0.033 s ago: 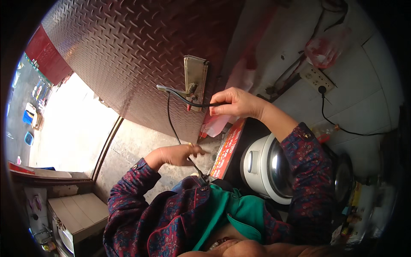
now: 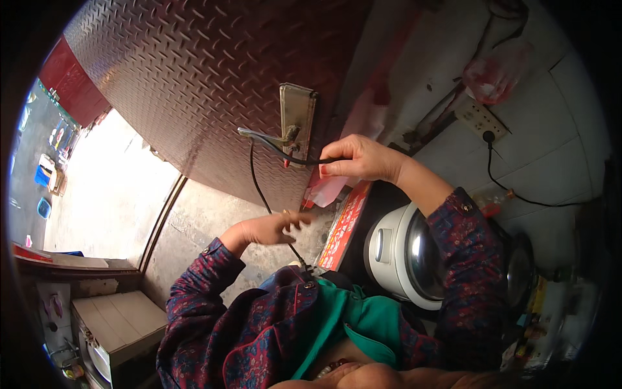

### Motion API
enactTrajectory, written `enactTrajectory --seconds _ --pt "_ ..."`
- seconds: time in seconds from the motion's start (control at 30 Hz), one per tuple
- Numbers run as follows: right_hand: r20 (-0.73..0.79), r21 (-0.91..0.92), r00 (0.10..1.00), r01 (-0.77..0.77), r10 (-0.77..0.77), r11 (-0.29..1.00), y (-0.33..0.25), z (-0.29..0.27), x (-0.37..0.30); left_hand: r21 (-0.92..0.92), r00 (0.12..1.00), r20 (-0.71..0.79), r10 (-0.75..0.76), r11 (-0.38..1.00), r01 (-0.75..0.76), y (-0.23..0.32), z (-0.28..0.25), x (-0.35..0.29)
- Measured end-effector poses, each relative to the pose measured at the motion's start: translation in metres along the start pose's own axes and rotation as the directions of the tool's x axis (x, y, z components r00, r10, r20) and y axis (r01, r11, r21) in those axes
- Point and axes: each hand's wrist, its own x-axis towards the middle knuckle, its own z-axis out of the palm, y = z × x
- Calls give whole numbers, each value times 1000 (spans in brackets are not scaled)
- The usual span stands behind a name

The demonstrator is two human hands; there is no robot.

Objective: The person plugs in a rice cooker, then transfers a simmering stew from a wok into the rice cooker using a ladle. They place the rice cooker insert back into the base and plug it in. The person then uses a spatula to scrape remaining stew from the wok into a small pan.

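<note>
A black power cord (image 2: pixel 262 192) hangs looped over the lever of the door handle (image 2: pixel 293 123) on a dark red patterned metal door. My right hand (image 2: pixel 363 157) is closed in a pinch on one length of the cord, just to the right of the handle. From the lever, the other length drops behind my left hand (image 2: pixel 262 229) toward a dark connector (image 2: pixel 308 268) near my lap. That left hand is open, its fingers spread and slightly blurred beside the hanging cord.
A white rice cooker (image 2: pixel 395 253) with a shiny lid stands at my right. Past it, a power strip (image 2: pixel 481 120) with a black plug is on the tiled wall, near a pinkish plastic bag (image 2: pixel 495 74). A beige box-like piece (image 2: pixel 120 321) is at lower left, by the bright doorway.
My left fingers have spread and lifted slightly beside the cord. The right hand keeps its pinch with hardly any movement.
</note>
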Motion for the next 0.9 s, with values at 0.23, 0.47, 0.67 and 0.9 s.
enactTrajectory --seconds 0.23,0.47,0.67,0.9 --pt "141 -470 986 145 -88 871 -2 30 -17 -692 693 -721 13 26 -721 -7 -18 -19" --pt "197 -586 975 205 -107 784 -4 37 -34 -584 604 -796 -49 -204 -786 -26 -58 -82" --pt "293 -648 954 247 -64 720 8 48 -42 -313 402 -830 -387 -273 -910 -129 -148 -205" --pt "267 -755 954 121 133 645 39 55 -42 -166 -30 -932 -362 497 -852 -115 -209 -330"
